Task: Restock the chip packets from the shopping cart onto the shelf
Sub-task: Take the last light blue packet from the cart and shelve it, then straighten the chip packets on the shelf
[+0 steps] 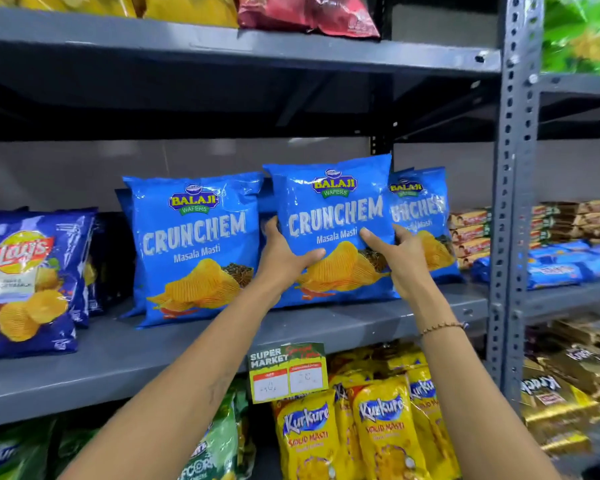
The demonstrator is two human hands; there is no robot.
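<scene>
We've got a bright blue Crunchem packet point(333, 230) with ridged chips printed on it, standing upright on the grey middle shelf point(118, 362) at centre frame, our left hand point(284, 258) gripping its left edge and our right hand point(399, 258) clamped on its right edge. Matching blue packets sit just beside it, one left point(194, 247) and one tucked behind on the right point(423, 216). Lay's bags point(32, 278) fill the far left, yellow Kurkure packs point(378, 427) the lower shelf behind a price tag point(288, 372).
</scene>
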